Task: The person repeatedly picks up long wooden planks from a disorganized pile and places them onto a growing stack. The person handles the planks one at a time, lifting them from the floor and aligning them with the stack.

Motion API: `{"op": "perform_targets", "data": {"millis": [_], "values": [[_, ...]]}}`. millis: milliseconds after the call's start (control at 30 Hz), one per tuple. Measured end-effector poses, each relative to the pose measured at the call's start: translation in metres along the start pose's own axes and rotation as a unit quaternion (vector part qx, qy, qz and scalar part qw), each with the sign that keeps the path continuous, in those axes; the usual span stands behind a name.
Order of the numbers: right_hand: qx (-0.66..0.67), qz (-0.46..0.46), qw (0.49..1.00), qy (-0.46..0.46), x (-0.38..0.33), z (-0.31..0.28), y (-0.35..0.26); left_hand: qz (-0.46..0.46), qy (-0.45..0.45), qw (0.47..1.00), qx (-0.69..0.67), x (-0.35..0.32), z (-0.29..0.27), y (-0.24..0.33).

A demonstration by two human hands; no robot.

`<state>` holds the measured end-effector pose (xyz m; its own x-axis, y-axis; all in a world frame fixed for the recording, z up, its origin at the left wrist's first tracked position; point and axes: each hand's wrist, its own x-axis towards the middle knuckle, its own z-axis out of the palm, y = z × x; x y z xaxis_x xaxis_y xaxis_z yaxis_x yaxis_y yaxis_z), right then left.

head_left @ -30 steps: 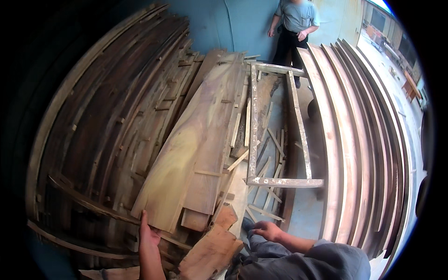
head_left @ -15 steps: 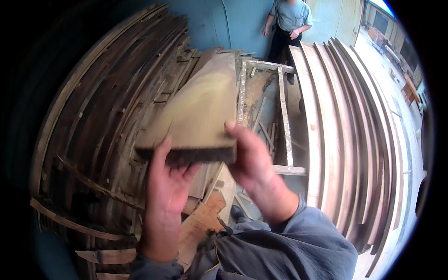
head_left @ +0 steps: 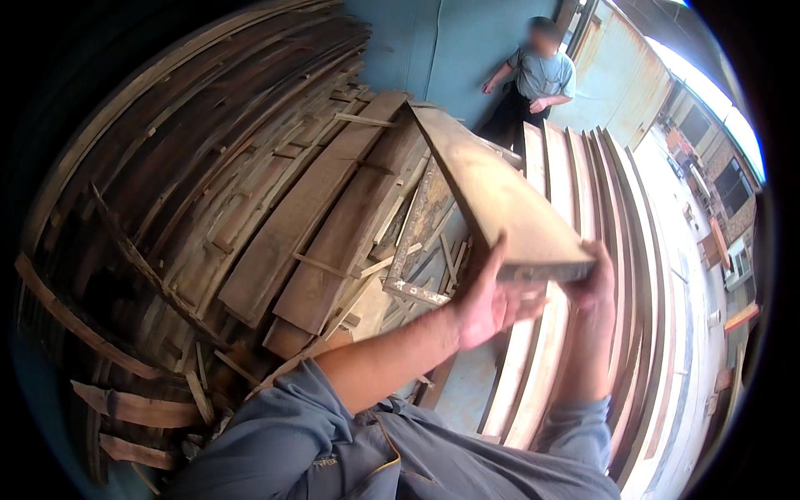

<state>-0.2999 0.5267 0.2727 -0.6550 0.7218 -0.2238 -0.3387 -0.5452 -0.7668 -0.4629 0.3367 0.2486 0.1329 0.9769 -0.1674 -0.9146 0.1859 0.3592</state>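
A long, pale wooden plank (head_left: 510, 198) is held up by its near end between my two hands. My left hand (head_left: 492, 302) grips its left near corner, thumb along the edge and fingers under the dark end. At the right near corner, my right hand (head_left: 593, 279) is wrapped round the side; its fingers are partly hidden and a little blurred. The plank slants away to the far left, its far end over the gap between the stacks. Beneath and right of it stand pale boards (head_left: 554, 346) set side by side in a row.
To the left rises a big stack of dark rough boards (head_left: 179, 158). Browner planks (head_left: 287, 225) with thin spacer sticks lie beside it. A worn metal frame (head_left: 417, 291) and loose sticks fill the gap. Another person (head_left: 542, 79) stands at the back by a blue wall (head_left: 400, 50).
Both hands have carried the plank rightward, from above the left-hand planks to over the pale row. My view has shifted too, and the browner planks are now uncovered.
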Motion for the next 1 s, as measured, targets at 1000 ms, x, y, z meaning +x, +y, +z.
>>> {"op": "perform_targets", "data": {"millis": [1000], "values": [[-0.218, 0.057, 0.971, -0.082, -0.015, -0.07, 0.172, 0.107, 0.156, 0.951, -0.245, -0.03, -0.231, -0.172]]}}
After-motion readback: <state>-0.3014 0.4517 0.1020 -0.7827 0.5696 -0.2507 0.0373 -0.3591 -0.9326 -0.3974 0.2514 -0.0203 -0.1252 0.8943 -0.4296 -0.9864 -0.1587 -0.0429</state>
